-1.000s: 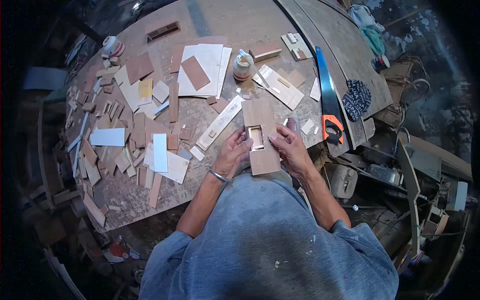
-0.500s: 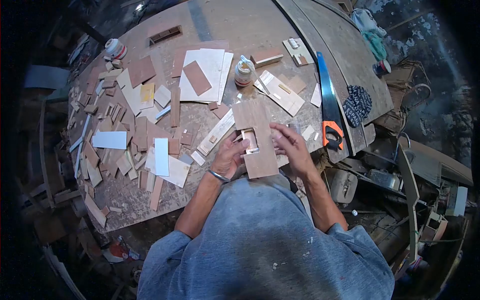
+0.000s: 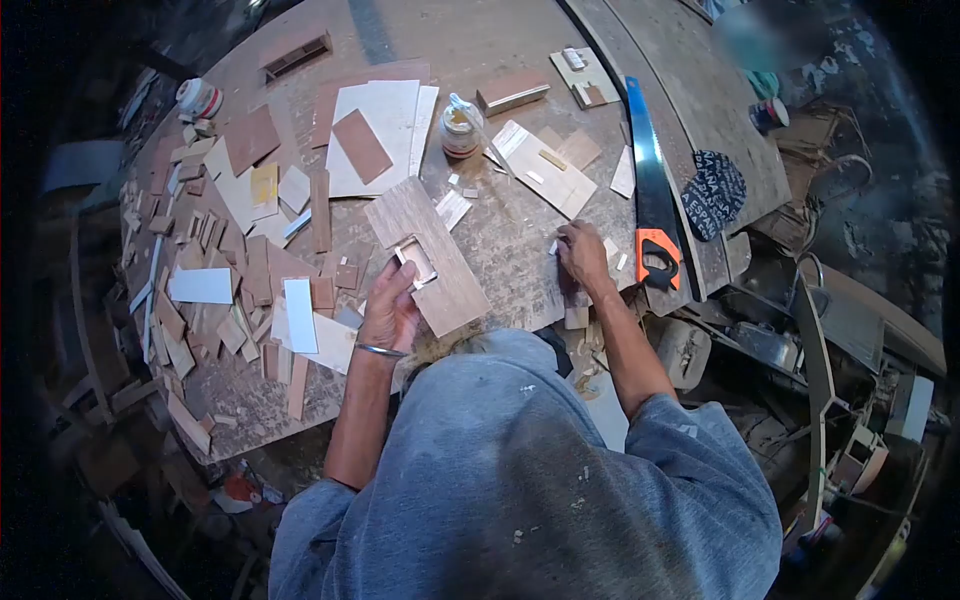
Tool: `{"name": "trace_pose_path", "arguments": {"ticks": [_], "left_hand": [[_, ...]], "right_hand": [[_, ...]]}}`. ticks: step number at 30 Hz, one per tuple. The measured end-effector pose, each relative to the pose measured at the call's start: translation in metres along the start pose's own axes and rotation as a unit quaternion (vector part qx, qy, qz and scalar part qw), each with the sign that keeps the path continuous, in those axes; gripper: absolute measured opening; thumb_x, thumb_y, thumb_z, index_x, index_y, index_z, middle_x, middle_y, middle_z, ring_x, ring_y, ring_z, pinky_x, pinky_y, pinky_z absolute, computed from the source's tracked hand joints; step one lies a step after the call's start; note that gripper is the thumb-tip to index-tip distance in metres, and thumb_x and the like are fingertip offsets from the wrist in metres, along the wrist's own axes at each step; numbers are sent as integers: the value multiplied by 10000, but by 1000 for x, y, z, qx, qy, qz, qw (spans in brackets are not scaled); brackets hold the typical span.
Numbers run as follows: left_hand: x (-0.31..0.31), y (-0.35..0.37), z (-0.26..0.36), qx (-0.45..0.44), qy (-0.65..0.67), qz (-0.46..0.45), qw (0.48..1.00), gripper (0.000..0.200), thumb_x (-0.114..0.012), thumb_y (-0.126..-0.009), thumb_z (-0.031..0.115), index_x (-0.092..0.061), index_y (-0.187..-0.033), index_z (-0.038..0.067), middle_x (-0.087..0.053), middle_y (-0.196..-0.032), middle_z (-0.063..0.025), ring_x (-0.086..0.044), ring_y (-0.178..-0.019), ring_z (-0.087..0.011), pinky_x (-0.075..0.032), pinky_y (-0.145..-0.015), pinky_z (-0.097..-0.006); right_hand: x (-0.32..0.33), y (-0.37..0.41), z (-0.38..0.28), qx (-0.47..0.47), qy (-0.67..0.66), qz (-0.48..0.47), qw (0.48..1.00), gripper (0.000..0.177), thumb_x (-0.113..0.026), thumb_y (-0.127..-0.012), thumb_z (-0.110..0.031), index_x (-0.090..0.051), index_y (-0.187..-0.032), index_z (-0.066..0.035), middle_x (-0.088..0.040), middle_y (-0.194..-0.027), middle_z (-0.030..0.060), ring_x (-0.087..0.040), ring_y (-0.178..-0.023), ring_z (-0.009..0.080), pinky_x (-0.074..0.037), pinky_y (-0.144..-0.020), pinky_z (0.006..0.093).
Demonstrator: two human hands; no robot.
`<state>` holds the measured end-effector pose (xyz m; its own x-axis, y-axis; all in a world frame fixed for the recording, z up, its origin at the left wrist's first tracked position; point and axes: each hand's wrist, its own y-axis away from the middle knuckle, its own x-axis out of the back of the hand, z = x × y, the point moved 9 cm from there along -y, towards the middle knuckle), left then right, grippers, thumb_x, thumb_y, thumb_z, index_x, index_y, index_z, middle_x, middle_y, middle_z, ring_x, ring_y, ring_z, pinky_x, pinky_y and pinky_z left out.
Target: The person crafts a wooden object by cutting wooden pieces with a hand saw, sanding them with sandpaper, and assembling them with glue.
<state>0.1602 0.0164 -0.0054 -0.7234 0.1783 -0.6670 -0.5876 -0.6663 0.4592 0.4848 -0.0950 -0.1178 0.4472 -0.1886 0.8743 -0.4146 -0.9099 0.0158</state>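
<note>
A long brown wooden board [image 3: 452, 290] with a small rectangular cutout, framed in pale wood, is tilted above the table's near edge. My left hand [image 3: 391, 306] grips it at the cutout, the thumb lying over the frame. My right hand [image 3: 583, 254] is down on the table to the right, its fingers bent together around or beside a small white piece [image 3: 554, 247]; whether it grips the piece is not clear. Other small pale pieces [image 3: 611, 247] lie just right of that hand. Beyond the hands stands an open glue jar [image 3: 461, 132] with a brush or stick in it.
Wood offcuts [image 3: 257, 270] cover the left of the worktable [image 3: 400, 25]. A handsaw with an orange handle [image 3: 658, 255] and a patterned dark cap [image 3: 715, 196] lie at the right. A pale board [image 3: 545, 175] lies past my right hand; a white jar [image 3: 199, 98] stands far left.
My right hand has left the board and moved right, down to the tabletop. My left hand has carried the board left and turned it to a slant.
</note>
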Motion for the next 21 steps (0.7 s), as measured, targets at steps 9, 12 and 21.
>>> {"name": "trace_pose_path", "arguments": {"ticks": [9,12,21], "left_hand": [[-8,-3,20,-15,-9,44,999,569,-721,-957,259,-494,-1435,51,-664,-1250,-74,-680,-1089,-183,-601,-885,-366],[-13,-6,20,-21,-16,52,998,558,-744,-937,285,-528,-1401,64,-681,-1183,-64,-701,-1010,-173,-617,-820,-363],[-25,-6,1,49,-78,41,995,637,-791,-895,328,-536,-1392,24,-709,-1061,-71,-724,-832,-159,-621,-668,-328]], "right_hand": [[-22,-4,-28,121,168,-117,971,255,-729,-822,-232,-706,-1037,-97,-668,-1081,110,-538,-1212,312,-377,-1014,577],[8,-10,-42,103,-25,-38,994,236,-748,-802,-141,-731,-1011,-34,-644,-1021,137,-632,-1007,318,-498,-849,462],[125,-26,-167,25,-468,-83,880,151,-706,-960,-57,-730,-1065,48,-646,-1163,96,-641,-889,135,-543,-739,278]]}}
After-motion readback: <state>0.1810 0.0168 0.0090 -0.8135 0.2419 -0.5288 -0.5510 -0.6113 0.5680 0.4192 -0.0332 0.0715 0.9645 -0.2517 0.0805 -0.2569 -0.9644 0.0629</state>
